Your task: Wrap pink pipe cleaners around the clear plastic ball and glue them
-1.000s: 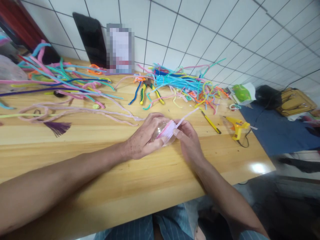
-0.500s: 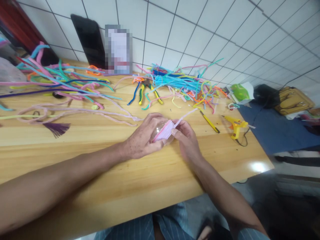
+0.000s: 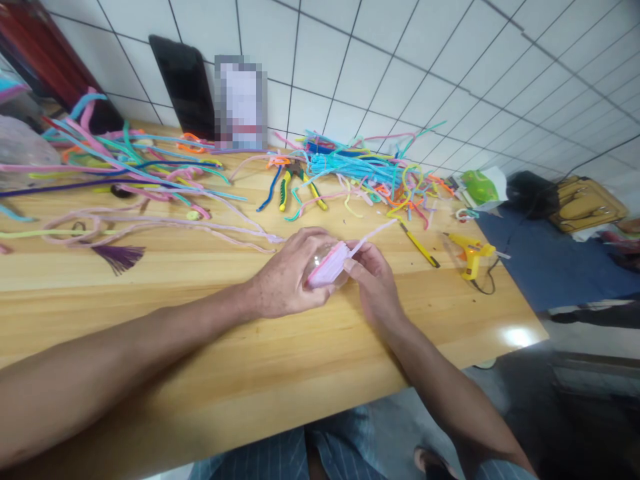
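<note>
A clear, rounded plastic piece is gripped in my left hand, fingers over its far side and thumb along the near side. Rows of pale lilac pipe cleaner cover part of it, edged by a pink strip. My right hand pinches the lilac pipe cleaner at the right side of the piece, thumb against the rows. From these fingers its loose end sticks out up and to the right. Both hands are just above the wooden table.
Pliers lie beyond my hands, before a pile of coloured pipe cleaners. To the right are a yellow craft knife and a yellow glue gun. More pipe cleaners and a purple tassel lie left. A black phone leans on the tiled wall.
My hands hold nearly the same pose on the piece. My left thumb has shifted slightly down along its near edge. The view has moved a little.
</note>
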{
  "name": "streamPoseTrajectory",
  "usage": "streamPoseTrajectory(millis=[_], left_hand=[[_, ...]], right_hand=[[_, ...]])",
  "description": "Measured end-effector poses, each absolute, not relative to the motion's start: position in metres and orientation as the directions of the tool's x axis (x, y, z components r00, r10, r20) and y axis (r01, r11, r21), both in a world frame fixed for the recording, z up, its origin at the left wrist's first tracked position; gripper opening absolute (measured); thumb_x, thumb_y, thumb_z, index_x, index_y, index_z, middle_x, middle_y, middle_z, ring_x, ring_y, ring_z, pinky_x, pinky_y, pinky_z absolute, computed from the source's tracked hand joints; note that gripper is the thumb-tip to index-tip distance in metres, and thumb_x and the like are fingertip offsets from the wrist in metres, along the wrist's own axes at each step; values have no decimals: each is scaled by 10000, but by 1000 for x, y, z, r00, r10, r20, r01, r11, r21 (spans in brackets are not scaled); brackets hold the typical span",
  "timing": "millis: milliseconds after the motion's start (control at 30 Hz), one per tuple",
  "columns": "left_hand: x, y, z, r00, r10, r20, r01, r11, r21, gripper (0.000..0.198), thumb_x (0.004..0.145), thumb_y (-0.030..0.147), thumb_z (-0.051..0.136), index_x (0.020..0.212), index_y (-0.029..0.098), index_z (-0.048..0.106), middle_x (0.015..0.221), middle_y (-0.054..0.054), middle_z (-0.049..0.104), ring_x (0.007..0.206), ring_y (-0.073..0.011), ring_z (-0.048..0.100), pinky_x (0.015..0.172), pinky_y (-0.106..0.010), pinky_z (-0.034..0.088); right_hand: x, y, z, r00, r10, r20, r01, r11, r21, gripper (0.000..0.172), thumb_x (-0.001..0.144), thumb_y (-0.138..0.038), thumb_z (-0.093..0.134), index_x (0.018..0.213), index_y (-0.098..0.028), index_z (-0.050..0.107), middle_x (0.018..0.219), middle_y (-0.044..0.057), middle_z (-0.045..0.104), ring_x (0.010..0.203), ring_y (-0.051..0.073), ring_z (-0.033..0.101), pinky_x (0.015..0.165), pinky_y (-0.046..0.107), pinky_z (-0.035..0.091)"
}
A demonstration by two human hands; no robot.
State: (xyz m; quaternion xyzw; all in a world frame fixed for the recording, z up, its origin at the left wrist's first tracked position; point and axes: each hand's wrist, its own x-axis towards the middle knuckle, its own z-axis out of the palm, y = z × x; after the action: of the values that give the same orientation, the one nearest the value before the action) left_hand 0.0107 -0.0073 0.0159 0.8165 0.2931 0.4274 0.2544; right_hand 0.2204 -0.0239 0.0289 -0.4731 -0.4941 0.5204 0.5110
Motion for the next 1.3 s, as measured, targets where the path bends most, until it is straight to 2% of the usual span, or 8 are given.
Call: streamPoseTrajectory(millis=[267, 433, 567, 633, 700, 833, 967, 1300], left_hand=[[9, -4, 19, 513, 650, 560, 247, -737, 629, 752, 865, 253, 759, 1541, 242, 429, 1475, -166, 585, 1460, -366, 540, 1207, -626, 507], [6, -1, 15, 534, 642, 550, 252, -742, 621, 740, 905, 279, 729, 1563, 261, 393, 1497, -169, 559, 1483, -377, 504, 1212, -670, 487], [5, 0, 16, 547, 638, 541, 252, -742, 621, 711, 941, 326, 711, 1570, 261, 384, 1498, -172, 554, 1485, -383, 497, 1210, -678, 484], [5, 0, 16, 550, 639, 537, 248, -740, 626, 679, 964, 349, 694, 1567, 273, 391, 1489, -160, 570, 1478, -381, 501, 1207, -679, 482], [5, 0, 17, 546, 635, 546, 235, -742, 628, 644, 987, 372, 677, 1561, 276, 402, 1477, -155, 583, 1464, -379, 510, 1198, -675, 487], [6, 0, 16, 542, 619, 569, 219, -757, 615, 621, 1024, 408, 660, 1567, 271, 393, 1474, -159, 582, 1454, -369, 515, 1198, -667, 486], [6, 1, 14, 537, 608, 584, 210, -768, 605, 616, 1040, 437, 652, 1571, 258, 398, 1478, -179, 575, 1447, -364, 514, 1193, -645, 494], [4, 0, 15, 567, 611, 553, 222, -759, 611, 636, 1054, 460, 639, 1597, 275, 363, 1515, -179, 535, 1480, -371, 479, 1209, -658, 483]], right_hand=[[221, -22, 29, -19, 1000, 2, -82, 0, -997, 309, 793, -384, 872, 1047, -285, 729, 1102, 20, 805, 1052, 221, 720, 953, 375, 577], [220, -21, 25, -9, 999, 38, 14, 38, -999, 342, 833, -469, 834, 1075, -278, 686, 1094, 38, 774, 1047, 239, 707, 950, 400, 578], [223, -24, 23, 133, 923, 360, 332, 301, -894, 378, 839, -455, 846, 1109, -283, 645, 1123, 58, 716, 1024, 248, 669, 928, 436, 559], [225, -27, 27, 63, 823, 565, 509, 461, -727, 312, 879, -386, 819, 1133, -307, 655, 1144, 66, 706, 1081, 270, 664, 955, 474, 557], [226, -29, 33, -78, 743, 665, 610, 563, -558, 201, 935, -317, 757, 1119, -328, 678, 1145, 67, 711, 1117, 282, 673, 987, 510, 560], [225, -33, 41, -239, 697, 676, 640, 637, -430, 186, 953, -241, 711, 1117, -326, 691, 1161, 75, 732, 1102, 287, 703, 983, 532, 574], [225, -33, 44, -268, 691, 672, 615, 659, -432, 267, 912, -211, 738, 1151, -308, 669, 1177, 90, 738, 1120, 297, 710, 983, 536, 582], [225, -33, 47, -263, 725, 636, 609, 636, -474, 262, 896, -211, 746, 1119, -311, 651, 1168, 77, 742, 1111, 292, 713, 1001, 538, 580]])
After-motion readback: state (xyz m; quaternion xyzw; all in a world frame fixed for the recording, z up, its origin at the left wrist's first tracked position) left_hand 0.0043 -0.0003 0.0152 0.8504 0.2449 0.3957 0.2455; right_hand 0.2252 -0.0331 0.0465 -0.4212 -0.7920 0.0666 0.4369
